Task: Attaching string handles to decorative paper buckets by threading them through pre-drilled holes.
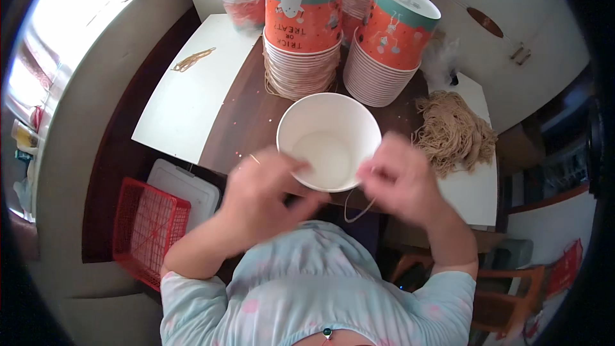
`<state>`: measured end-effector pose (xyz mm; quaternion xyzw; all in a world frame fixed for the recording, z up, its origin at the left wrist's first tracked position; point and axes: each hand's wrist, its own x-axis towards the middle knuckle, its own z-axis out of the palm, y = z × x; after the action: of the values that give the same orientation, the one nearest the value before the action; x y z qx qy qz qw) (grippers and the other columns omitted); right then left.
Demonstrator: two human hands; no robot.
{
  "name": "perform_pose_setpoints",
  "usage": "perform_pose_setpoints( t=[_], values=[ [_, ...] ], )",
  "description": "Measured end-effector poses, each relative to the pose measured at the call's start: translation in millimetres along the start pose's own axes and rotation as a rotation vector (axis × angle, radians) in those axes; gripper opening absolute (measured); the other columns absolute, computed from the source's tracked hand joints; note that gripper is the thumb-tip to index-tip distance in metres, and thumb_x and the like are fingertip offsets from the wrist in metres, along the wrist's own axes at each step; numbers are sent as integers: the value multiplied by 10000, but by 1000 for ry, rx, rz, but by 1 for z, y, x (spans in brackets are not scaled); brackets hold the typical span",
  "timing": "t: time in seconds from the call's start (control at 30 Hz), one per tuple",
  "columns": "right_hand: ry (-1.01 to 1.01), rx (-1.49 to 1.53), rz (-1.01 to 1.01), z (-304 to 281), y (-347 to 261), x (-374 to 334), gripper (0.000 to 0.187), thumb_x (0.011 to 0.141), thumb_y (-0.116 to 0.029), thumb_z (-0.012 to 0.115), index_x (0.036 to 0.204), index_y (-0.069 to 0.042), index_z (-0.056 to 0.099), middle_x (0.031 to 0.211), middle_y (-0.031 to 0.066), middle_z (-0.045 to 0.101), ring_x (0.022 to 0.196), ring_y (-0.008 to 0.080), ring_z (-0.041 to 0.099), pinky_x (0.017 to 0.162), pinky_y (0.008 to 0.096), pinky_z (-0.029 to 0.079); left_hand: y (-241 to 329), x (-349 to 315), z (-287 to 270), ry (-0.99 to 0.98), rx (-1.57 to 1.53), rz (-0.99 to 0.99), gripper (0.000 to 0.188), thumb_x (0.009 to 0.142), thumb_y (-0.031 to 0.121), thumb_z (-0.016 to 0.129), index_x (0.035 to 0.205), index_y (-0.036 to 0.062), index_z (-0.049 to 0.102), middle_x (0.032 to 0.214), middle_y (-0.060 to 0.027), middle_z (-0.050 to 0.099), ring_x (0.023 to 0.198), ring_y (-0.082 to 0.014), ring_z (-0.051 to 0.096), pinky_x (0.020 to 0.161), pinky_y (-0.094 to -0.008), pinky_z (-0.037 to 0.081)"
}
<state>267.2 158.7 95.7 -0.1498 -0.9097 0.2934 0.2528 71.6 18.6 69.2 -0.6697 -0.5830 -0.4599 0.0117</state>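
A white-lined paper bucket (330,134) stands mouth up at the table's near edge, in front of me. My left hand (259,195) is at its near left rim, thumb and fingers apart, slightly blurred. The index finger overlaps the rim, but whether it presses on it I cannot tell. On the right side of the rim, my right hand (403,179) pinches a thin, light cord (350,218). A loop of that cord hangs down below the bucket's near side. The bucket's outer wall is mostly hidden.
Behind stand two upside-down stacks of orange-and-green paper buckets, a left stack (302,19) and a right stack (394,38). A heap of tan cords (455,131) lies at right. Several cords (193,59) rest on the white board at left. A red basket (150,227) sits lower left.
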Motion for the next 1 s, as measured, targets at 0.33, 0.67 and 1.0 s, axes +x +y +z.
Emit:
perform_pose_setpoints(
  t=[0.33, 0.67, 1.0],
  values=[
    [-325, -219, 215, 8, 64, 63, 123, 716, -102, 614, 787, -11, 656, 775, 145, 613, 713, 282, 620, 652, 372, 494, -66, 22, 6, -90, -315, -637, 342, 837, 50, 663, 1164, -4, 578, 901, -40, 628, 739, -77, 579, 646, -234, 501],
    [108, -403, 202, 4, 12, 34, 68, 751, -71, 592, 756, -6, 607, 707, 159, 605, 673, 338, 611, 624, 414, 489, -82, 14, 14, -6, -758, -725, 328, 871, 4, 542, 1193, -50, 575, 1072, -118, 663, 952, -154, 645, 855, -286, 522],
    [470, -537, 75, 32, -13, -2, 87, 753, 9, 640, 795, -36, 578, 671, 102, 548, 556, 266, 560, 493, 353, 434, -54, -23, 25, 37, -889, -818, 395, 885, 104, 642, 1225, -60, 526, 1060, -74, 639, 906, -91, 609, 780, -238, 501]
  ],
)
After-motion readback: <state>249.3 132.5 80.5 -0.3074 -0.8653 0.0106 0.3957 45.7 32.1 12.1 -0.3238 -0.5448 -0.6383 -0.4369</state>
